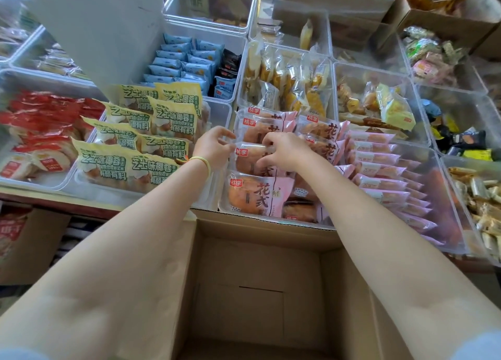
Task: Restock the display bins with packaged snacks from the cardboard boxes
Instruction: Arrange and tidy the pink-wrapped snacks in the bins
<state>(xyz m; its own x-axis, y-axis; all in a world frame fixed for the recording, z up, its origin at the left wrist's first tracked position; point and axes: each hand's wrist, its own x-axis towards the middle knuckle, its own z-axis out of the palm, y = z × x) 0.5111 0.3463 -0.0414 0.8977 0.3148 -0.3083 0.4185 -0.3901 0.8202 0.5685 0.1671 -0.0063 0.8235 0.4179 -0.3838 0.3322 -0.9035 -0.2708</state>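
Pastry packet [250, 157] pinched between left hand [215, 148] and right hand [284, 151]; slick wrappers beneath the fingertips may let neighbouring packets slide out of the bin [444, 197].

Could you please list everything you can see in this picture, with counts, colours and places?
Cardboard box: one, brown, open, nearest the camera, nothing visible inside.
Pink pastry packets: several, pink and clear, bin in front of the box.
Yellow-green packets: about eight, bin left of the pink ones.
Red packets: many, far-left bin.
Blue packets: many, bin behind the yellow-green ones.
Slim pink packets: a row, bin to the right.
Left hand: at the pink bin's left edge; grip unclear.
Right hand: fingers curled on a pink pastry packet.
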